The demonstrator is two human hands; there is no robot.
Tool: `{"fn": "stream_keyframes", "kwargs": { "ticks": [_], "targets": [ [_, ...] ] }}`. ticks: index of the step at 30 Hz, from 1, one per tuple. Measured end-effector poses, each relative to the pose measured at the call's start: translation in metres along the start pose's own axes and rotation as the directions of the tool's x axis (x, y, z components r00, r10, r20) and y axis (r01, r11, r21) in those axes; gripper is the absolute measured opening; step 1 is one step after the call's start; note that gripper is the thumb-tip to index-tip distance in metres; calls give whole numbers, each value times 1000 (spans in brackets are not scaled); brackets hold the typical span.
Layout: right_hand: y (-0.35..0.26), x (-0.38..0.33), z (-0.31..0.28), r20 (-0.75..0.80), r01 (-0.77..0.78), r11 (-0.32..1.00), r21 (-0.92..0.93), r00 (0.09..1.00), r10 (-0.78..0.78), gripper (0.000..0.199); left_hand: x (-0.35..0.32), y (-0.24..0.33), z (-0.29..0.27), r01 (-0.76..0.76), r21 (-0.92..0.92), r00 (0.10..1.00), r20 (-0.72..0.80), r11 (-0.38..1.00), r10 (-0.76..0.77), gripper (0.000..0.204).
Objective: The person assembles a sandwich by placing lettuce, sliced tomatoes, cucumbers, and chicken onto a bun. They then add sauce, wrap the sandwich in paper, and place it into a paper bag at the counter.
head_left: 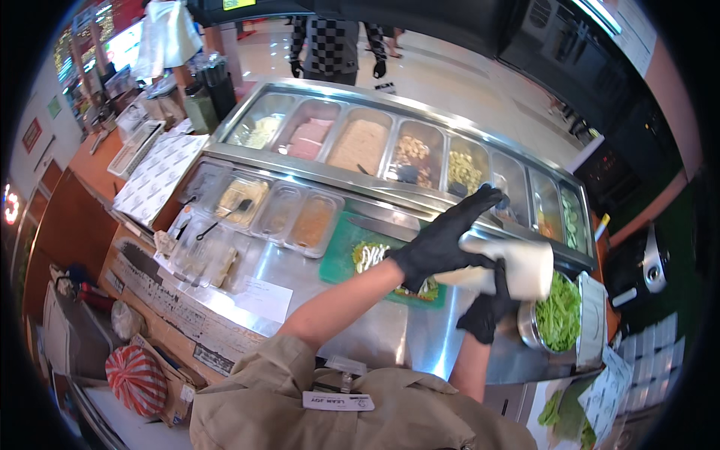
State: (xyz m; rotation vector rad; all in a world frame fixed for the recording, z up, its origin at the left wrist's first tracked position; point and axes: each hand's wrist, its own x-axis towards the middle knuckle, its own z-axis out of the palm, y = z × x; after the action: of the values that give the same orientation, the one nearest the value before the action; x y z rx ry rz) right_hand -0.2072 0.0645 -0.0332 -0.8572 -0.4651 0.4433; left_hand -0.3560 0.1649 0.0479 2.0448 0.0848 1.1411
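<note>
The right hand (486, 311) is curling round a white squeeze bottle (531, 270), tilting sideways by the green board's (337, 259) right end. The left hand (442, 244) is reaching over, fingers extended; contact is unclear. It's probably soft, slippery, best gripped mid-body.

The left grip (441, 249) and the right grip (487, 311) are gloved in plain black, below a khaki shirt (262, 405)'s sleeves. The squeeze bottle (531, 270) is creamy white. White zigzags of sauce (372, 258) cross green leaves over a solid green cutting board (337, 262). The desk (360, 324) is silvery grey, the bowl's lettuce (561, 311) bright green, the ham slices (309, 139) pink. Red and white stripes cover a round bundle (136, 380); black-and-white checks mark the facing person's top (330, 46).
</note>
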Motion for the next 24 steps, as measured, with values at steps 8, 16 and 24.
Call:
{"fn": "stream_keyframes", "kwargs": {
  "ticks": [8, 16, 24],
  "targets": [
    [9, -44, -128, 100, -331, 356, 874, 839, 535, 47, -293, 55, -95, 801, -28, 473, -583, 598, -661, 33],
    [81, -31, -171, 468, -430, -185, 884, 817, 337, 36, -544, 213, -370, 692, 136, 276, -957, 709, -87, 51],
    [74, -91, -136, 364, -412, 323, 852, 910, 200, 43, -761, 422, -499, 423, -17, -126, -991, 906, 40, 38]
  ]
}}
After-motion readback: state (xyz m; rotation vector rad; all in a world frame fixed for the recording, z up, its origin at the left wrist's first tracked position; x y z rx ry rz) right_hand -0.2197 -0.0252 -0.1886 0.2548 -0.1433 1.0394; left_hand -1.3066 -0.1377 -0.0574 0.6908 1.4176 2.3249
